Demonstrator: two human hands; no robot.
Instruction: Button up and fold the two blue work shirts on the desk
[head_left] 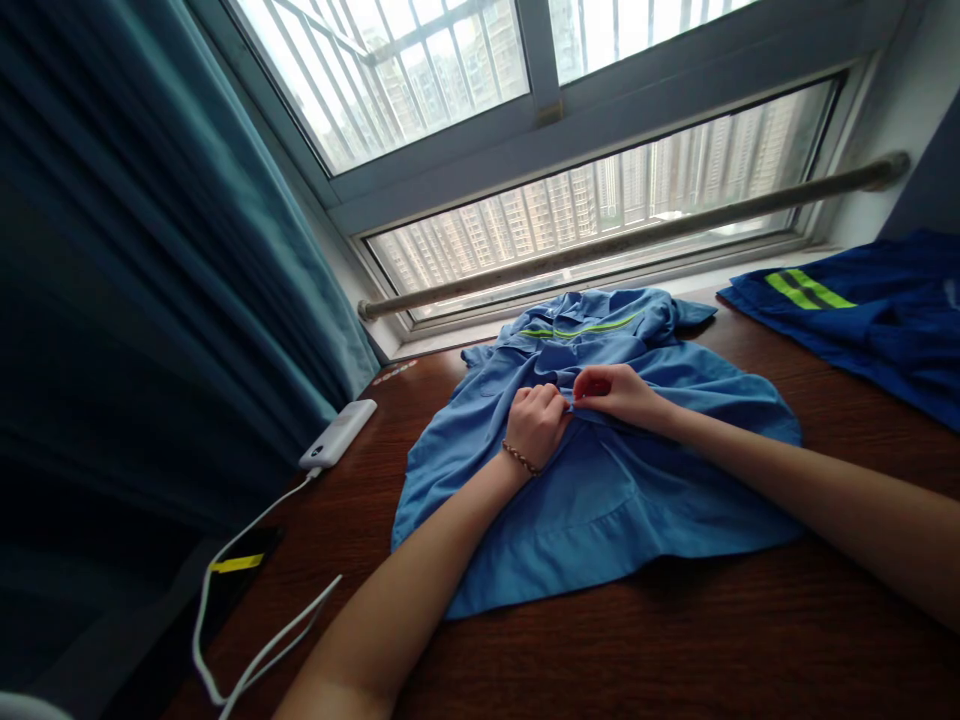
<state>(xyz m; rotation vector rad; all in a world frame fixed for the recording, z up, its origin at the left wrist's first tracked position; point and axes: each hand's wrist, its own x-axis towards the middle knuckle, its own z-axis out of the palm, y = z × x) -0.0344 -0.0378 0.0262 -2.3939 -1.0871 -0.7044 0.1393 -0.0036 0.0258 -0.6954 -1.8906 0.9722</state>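
A light blue work shirt with a yellow-green reflective stripe lies spread on the dark wooden table, collar toward the window. My left hand, with a bead bracelet at the wrist, is closed and pinches the shirt's front edge at mid-chest. My right hand is closed too, pinching the same front edge right beside the left hand. The two hands touch each other over the cloth.
A darker blue garment with yellow-green stripes lies at the table's right back. A white power bank with a white cable sits at the left edge, near a dark phone. A teal curtain hangs left; the window is behind.
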